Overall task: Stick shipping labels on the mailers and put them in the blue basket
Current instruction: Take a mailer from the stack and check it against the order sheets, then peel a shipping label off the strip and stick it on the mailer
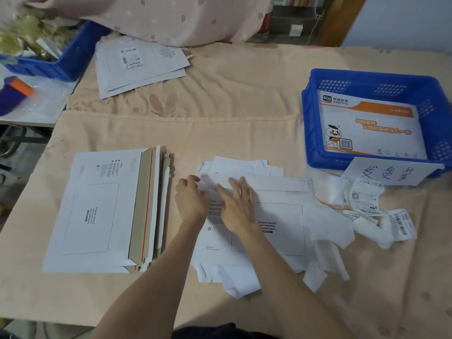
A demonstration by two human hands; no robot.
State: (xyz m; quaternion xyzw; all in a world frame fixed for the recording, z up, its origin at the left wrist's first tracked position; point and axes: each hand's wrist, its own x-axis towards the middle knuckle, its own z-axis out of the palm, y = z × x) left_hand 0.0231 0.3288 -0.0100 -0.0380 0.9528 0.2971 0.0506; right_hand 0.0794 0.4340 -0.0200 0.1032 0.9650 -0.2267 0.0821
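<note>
1. I am watching the right hand (238,204) pressing flat on the mailer (269,216), its fingers (234,185) straight and released along the folded top flap; the left hand (192,199) is curling at the flap's left end, seemingly pinching its edge, though I cannot tell for certain.
2. The mailer is lying on loose white backing scraps (239,282) rather than on the bare worktop (220,118); I am judging that it could slide or seal crooked under uneven pressure.
3. Its printed waybill box is showing no label; sealing first risks sending it off unlabelled.
4. The shipping labels (367,199) are curling in a heap to the right, among scraps; a wrong or creased one could get picked.
5. The stack of unused mailers (97,211) is sitting just left; an elbow could be nudging it.
6. The blue basket (315,133) is standing far right, already holding one mailer.
</note>
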